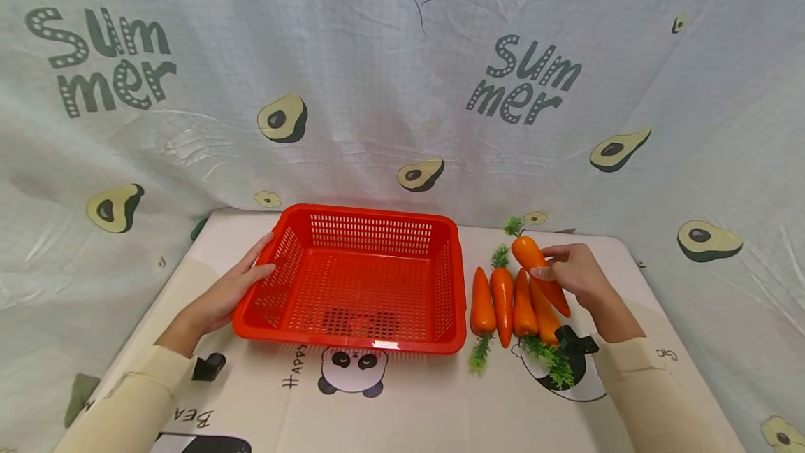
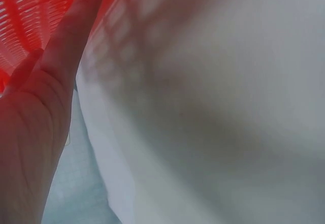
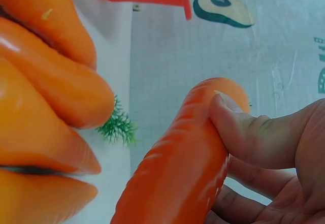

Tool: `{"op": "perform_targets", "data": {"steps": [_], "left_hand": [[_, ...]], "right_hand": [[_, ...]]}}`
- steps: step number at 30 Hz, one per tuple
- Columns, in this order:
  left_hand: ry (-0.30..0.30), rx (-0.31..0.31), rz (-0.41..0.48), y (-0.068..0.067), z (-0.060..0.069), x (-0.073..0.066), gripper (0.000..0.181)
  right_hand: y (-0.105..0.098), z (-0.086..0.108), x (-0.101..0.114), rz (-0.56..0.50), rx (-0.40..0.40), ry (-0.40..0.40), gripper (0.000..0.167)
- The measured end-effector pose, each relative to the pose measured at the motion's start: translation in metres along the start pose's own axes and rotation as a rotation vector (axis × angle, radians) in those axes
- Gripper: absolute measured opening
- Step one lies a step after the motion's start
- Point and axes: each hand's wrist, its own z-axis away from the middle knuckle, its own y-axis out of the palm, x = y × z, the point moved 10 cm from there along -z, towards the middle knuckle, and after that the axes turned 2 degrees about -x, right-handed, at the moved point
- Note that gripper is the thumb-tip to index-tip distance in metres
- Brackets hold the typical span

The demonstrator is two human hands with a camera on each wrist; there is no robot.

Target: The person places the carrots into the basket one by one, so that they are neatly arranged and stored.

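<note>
From where I sit, far off, I see the person's right hand (image 1: 575, 272) pinching a carrot (image 1: 530, 253) near its fat end. The thumb presses on top and the other fingers bend round the side away from it. The carrot is bright orange and shiny, fat and round at the top, and it gets thin toward the tip. Up close, in my right wrist view, its skin looks redder, with little bumps and lines across it. A small tuft of fuzzy green leaves (image 1: 513, 226) pokes out of the fat end. The carrot slants over the right side of the table (image 1: 415, 407), just by four more carrots (image 1: 503, 299) in a row. I cannot tell if it touches them. In the row, the second from the left has its leaves at the far end, and the other three have theirs at the near end. On the other side, the left hand (image 1: 226, 293) touches the left edge of the red basket (image 1: 365, 282), and its fingers look mostly straight. The basket has lots of little holes and sits just beside the row.
</note>
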Motion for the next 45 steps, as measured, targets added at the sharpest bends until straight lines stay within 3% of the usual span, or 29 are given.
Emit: {"op": "perform_targets", "data": {"steps": [45], "left_hand": [[0.002, -0.017, -0.018, 0.0, -0.002, 0.001, 0.074]], "right_hand": [[0.039, -0.017, 0.087, -0.043, 0.115, -0.131, 0.049]]}}
